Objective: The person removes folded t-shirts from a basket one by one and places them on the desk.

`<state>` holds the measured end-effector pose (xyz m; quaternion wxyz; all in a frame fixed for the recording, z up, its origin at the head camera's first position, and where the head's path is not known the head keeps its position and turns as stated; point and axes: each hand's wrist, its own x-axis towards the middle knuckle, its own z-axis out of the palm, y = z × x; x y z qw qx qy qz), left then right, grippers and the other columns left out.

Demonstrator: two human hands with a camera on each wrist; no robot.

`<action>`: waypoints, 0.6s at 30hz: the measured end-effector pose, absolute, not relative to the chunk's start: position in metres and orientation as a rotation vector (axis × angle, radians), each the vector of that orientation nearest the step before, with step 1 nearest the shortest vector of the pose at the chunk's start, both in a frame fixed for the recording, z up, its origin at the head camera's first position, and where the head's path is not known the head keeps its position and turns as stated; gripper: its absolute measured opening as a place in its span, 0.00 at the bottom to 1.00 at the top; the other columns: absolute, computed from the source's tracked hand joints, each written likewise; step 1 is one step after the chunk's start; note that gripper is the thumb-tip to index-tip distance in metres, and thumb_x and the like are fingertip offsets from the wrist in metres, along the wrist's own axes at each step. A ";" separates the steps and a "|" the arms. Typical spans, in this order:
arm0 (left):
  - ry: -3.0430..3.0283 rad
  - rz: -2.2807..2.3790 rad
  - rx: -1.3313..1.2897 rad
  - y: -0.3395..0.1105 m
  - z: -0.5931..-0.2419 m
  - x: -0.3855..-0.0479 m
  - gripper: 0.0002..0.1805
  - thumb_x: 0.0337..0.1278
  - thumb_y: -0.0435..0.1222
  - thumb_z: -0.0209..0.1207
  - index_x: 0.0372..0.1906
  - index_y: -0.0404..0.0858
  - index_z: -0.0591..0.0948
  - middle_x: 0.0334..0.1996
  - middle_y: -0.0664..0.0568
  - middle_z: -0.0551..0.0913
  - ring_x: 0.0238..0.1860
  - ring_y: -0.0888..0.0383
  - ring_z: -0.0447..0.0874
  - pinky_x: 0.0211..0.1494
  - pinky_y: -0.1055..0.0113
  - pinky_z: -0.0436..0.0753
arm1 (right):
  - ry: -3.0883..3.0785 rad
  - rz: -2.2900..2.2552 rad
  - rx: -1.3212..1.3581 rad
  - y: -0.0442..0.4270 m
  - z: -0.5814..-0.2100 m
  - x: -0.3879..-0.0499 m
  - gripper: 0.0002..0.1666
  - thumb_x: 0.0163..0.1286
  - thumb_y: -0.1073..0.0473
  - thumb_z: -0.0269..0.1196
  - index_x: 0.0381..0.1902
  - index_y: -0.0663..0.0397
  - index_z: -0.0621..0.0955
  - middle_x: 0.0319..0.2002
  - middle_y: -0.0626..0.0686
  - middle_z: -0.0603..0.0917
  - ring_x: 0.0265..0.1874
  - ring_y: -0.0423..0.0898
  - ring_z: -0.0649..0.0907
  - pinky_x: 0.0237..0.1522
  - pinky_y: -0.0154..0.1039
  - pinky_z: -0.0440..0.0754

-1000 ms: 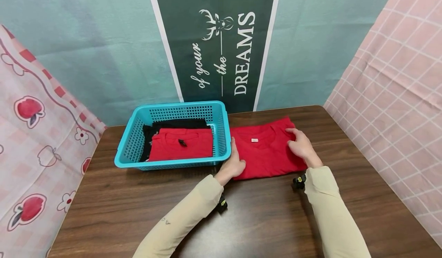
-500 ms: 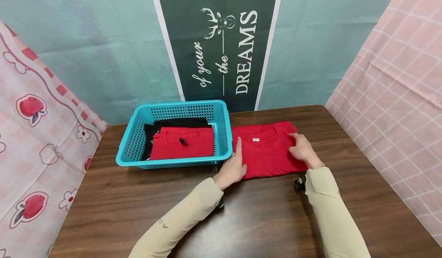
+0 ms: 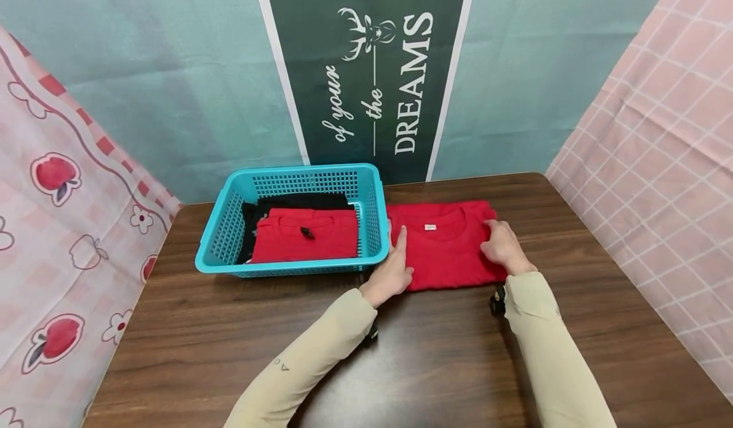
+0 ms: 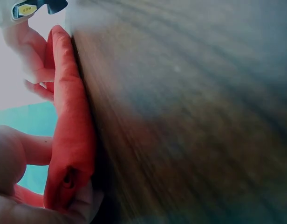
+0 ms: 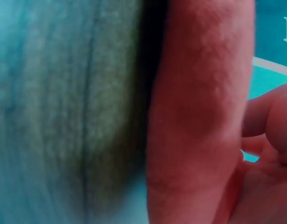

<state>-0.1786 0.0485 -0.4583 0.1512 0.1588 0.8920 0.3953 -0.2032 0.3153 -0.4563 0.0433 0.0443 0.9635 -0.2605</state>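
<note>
A folded red T-shirt (image 3: 446, 247) with a white neck label lies on the table, right beside the basket. At its left edge my left hand (image 3: 392, 274) grips the cloth, index finger pointing forward on top. The left wrist view shows thumb and fingers on both faces of the folded shirt's rolled-looking edge (image 4: 71, 126). My right hand (image 3: 505, 248) holds the shirt's right edge, thumb and index finger on top; its other fingers are hidden in the head view. Close up in the right wrist view, the right hand (image 5: 274, 140) is against the red cloth.
A blue plastic basket (image 3: 292, 266) touches or nearly touches the shirt's left side. Inside lie another folded red T-shirt (image 3: 338, 234) and dark folded clothes (image 3: 309, 201). The brown wooden table (image 3: 446, 352) ends at a hanging blue-green curtain (image 3: 515, 97); pink curtains flank both sides.
The shirt's far right corner has come down and lies flatter. My left hand has shifted slightly rightward over its left edge; the right hand stays at the right edge. The view has tilted slightly.
</note>
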 end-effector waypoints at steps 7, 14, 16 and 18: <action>2.636 1.112 0.426 0.051 -0.462 -0.189 0.49 0.61 0.32 0.59 0.78 0.42 0.41 0.77 0.44 0.34 0.77 0.47 0.36 0.57 0.61 0.81 | 2.955 -0.784 0.164 0.317 -0.459 -0.210 0.36 0.57 0.69 0.50 0.65 0.77 0.62 0.62 0.79 0.63 0.60 0.73 0.66 0.63 0.63 0.66; 2.692 0.984 0.489 0.046 -0.462 -0.186 0.46 0.63 0.36 0.58 0.78 0.40 0.43 0.77 0.41 0.42 0.77 0.47 0.42 0.61 0.60 0.78 | 2.960 -0.784 0.165 0.318 -0.461 -0.215 0.36 0.57 0.68 0.49 0.65 0.77 0.63 0.62 0.79 0.62 0.60 0.73 0.65 0.64 0.63 0.64; 2.709 0.936 0.538 0.044 -0.461 -0.182 0.45 0.64 0.36 0.58 0.77 0.38 0.44 0.77 0.39 0.41 0.76 0.46 0.42 0.56 0.64 0.82 | 2.960 -0.786 0.172 0.319 -0.461 -0.214 0.36 0.58 0.68 0.49 0.65 0.77 0.63 0.61 0.79 0.63 0.60 0.73 0.65 0.64 0.63 0.65; 2.737 0.892 0.619 0.043 -0.460 -0.178 0.43 0.63 0.35 0.58 0.76 0.34 0.47 0.77 0.37 0.38 0.76 0.45 0.40 0.50 0.68 0.83 | 2.959 -0.788 0.179 0.319 -0.461 -0.215 0.36 0.58 0.68 0.49 0.65 0.77 0.63 0.61 0.79 0.63 0.59 0.74 0.65 0.63 0.63 0.65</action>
